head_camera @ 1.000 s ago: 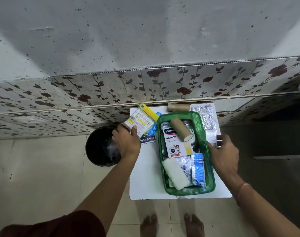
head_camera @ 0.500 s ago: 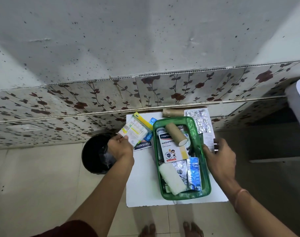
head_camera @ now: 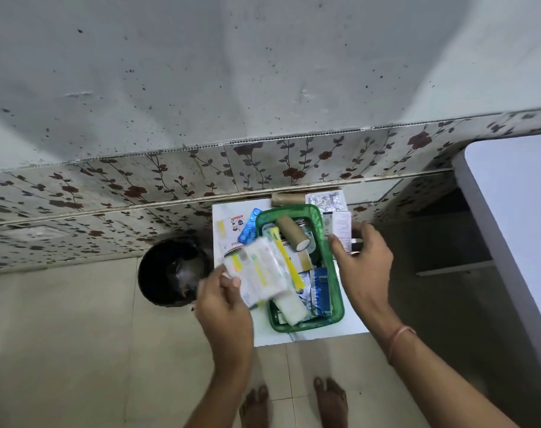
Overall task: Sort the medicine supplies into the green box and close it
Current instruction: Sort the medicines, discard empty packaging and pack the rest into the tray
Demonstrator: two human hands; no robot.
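The green box (head_camera: 324, 242) stands open on a small white table (head_camera: 263, 335), filled with a brown bandage roll (head_camera: 292, 232), a white gauze roll (head_camera: 289, 308), blister strips and a blue sachet (head_camera: 321, 288). My left hand (head_camera: 222, 299) is shut on a white and yellow medicine carton (head_camera: 260, 271), blurred, held over the box's left rim. My right hand (head_camera: 363, 261) rests at the box's right side, fingers around a white leaflet or pack (head_camera: 341, 228); its grip is unclear. A blue blister strip (head_camera: 249, 228) and a plaster box (head_camera: 229, 230) lie left of the box.
A black bin (head_camera: 172, 270) stands on the floor left of the table. A brown roll (head_camera: 287, 199) and silver blister strips (head_camera: 326, 202) lie behind the box by the flowered wall tiles. A white surface edge (head_camera: 510, 227) is at the right. My bare feet (head_camera: 293, 403) are below.
My left hand has carried the medicine carton from the table's back left toward me and right, over the box's left rim. The blue blister strip and plaster box are now uncovered.
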